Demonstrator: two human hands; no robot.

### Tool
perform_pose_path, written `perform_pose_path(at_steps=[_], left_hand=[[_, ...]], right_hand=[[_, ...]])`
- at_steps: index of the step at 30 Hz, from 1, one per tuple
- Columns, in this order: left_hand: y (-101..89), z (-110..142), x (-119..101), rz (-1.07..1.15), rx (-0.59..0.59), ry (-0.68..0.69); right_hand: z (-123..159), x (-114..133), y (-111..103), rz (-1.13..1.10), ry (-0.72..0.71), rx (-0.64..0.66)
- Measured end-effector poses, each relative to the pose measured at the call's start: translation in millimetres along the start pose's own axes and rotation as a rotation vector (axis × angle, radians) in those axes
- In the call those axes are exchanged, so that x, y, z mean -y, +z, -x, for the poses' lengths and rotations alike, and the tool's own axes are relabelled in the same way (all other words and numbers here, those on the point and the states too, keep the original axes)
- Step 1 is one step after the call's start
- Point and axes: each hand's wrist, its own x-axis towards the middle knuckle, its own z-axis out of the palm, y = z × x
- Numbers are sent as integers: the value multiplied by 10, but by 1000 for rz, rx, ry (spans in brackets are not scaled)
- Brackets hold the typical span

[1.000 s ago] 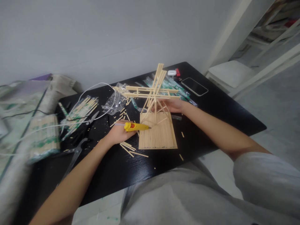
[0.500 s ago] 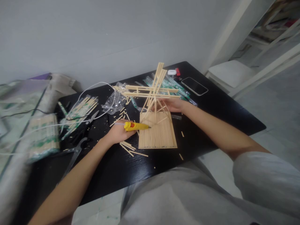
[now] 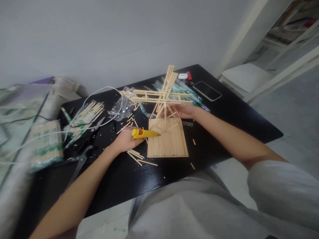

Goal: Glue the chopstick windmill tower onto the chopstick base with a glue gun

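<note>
My left hand (image 3: 126, 138) is closed around a yellow hot glue gun (image 3: 142, 133). The gun's nozzle points right, over a square base (image 3: 169, 146) made of thin wooden sticks laid side by side. On the far part of that base stands a stick model (image 3: 164, 99), with splayed legs and long crossed arms at its top like a windmill. My right hand (image 3: 183, 111) reaches behind the model and grips it near the top of the legs; the sticks partly hide its fingers. Several loose sticks (image 3: 136, 154) lie beside the base, near my left hand.
On the black table (image 3: 236, 127), scissors (image 3: 97, 127), pliers (image 3: 81, 162) and bundled sticks (image 3: 47, 142) lie to the left. A white cable (image 3: 74, 131) crosses there. Green-and-clear wrappers (image 3: 174, 88) and a phone (image 3: 207, 91) lie at the back, before the wall.
</note>
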Motion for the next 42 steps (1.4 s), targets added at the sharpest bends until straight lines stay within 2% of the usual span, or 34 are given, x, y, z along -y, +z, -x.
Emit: perform_pose_path(at_steps=[11, 23, 42], left_hand=[[-5, -1, -10, 38, -8, -10], [-11, -2, -9, 27, 51, -29], [4, 16, 14, 18, 15, -10]], right_hand=[[9, -3, -6, 30, 0, -22], [7, 5, 7, 34, -19, -8], [13, 1, 3, 6, -17, 4]])
